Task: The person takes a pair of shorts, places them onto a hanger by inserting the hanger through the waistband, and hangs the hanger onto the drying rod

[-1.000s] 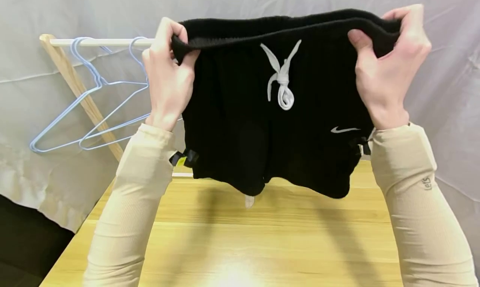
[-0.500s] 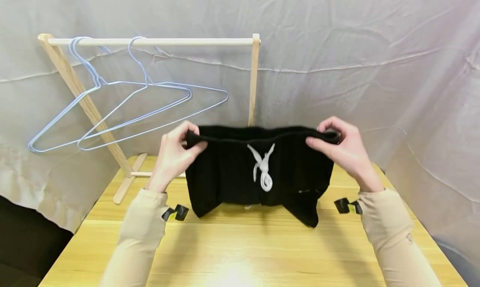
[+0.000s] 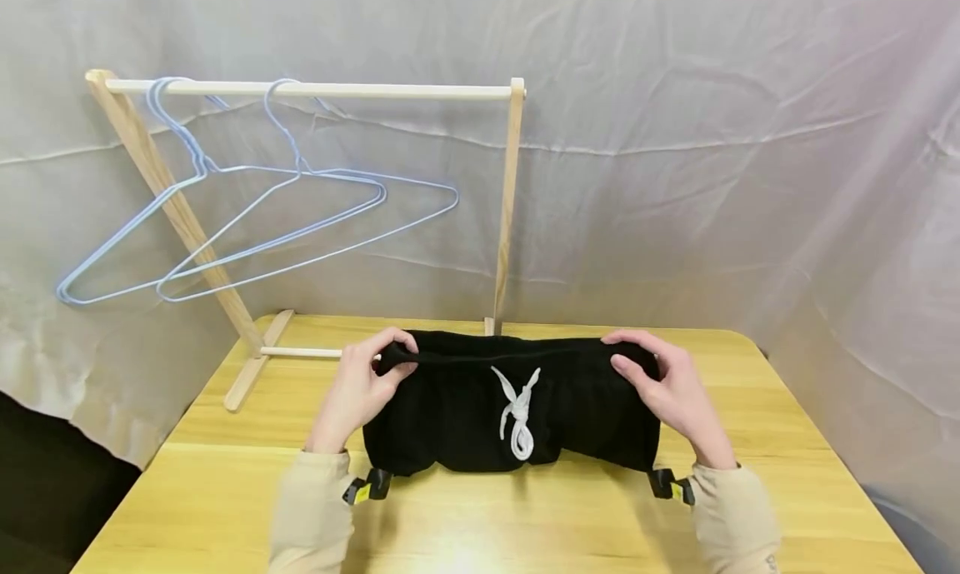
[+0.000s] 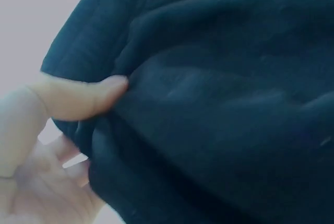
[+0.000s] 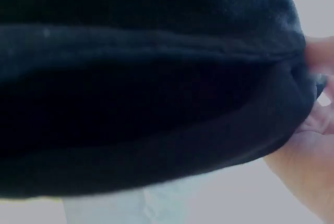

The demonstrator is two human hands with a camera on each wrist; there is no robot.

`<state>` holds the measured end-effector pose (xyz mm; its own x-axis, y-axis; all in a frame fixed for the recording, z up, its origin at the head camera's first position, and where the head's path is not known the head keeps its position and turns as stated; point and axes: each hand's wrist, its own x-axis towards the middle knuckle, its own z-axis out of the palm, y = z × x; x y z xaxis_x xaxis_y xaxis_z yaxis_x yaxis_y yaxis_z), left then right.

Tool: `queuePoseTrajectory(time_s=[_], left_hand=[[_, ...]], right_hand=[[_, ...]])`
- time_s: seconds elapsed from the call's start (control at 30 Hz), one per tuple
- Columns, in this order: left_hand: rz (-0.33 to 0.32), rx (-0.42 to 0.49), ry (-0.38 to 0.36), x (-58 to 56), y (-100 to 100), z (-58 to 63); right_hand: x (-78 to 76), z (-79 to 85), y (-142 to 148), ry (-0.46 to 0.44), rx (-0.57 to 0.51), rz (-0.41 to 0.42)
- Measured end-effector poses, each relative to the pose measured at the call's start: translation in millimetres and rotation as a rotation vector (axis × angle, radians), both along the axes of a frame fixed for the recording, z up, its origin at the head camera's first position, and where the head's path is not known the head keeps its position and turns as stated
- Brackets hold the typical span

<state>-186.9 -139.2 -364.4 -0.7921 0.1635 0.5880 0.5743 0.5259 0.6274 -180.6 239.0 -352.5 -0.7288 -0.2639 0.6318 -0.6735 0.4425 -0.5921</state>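
Black shorts (image 3: 457, 416) with a white tied drawstring (image 3: 520, 420) are low over the wooden table, waistband towards the back. My left hand (image 3: 362, 391) pinches the left end of the waistband between thumb and fingers. In the left wrist view, the thumb (image 4: 83, 97) presses on the dark cloth while the other fingers go behind it. At the other end of the waistband, my right hand (image 3: 678, 391) holds the cloth, thumb in front and fingers over the top edge. In the right wrist view only part of that hand (image 5: 308, 161) shows beside the dark fabric.
A wooden rack (image 3: 508, 199) stands at the back left of the table (image 3: 750, 507). Several light blue wire hangers (image 3: 262, 249) hang from its white rail (image 3: 405, 89). A grey cloth backdrop (image 3: 675, 182) rises behind the table.
Both hands have brought the shorts down from high in front of the rack to near the tabletop. The legs have folded under, and the rack has come into view. Both hands keep hold.
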Motion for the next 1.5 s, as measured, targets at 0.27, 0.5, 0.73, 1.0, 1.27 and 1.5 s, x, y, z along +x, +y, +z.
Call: queuePoseTrajectory(time_s=[0.27, 0.5, 0.73, 1.0, 1.27, 1.5], left_hand=[[0.197, 0.030, 0.186, 7.5, 12, -15.9], [0.279, 0.034, 0.246, 6.6, 19, -14.5], [0.308, 0.057, 0.268, 7.0, 24, -16.5], [0.260, -0.005, 0.264, 7.6, 25, -14.9], [0.192, -0.118, 0.188, 10.6, 19, -14.6], [0.222, -0.250, -0.016, 16.1, 13, -15.0]], right_hand=[[4.9, -12.1, -1, 0.179, 0.147, -0.032], [10.8, -16.7, -7, 0.210, 0.307, -0.099], [16.4, -19.5, -11, 0.100, 0.292, -0.185], [16.1, -21.1, -8, 0.017, 0.195, -0.291], [12.6, -20.4, -9, 0.088, 0.085, -0.352], [10.3, -21.5, -8, 0.113, 0.141, -0.260]])
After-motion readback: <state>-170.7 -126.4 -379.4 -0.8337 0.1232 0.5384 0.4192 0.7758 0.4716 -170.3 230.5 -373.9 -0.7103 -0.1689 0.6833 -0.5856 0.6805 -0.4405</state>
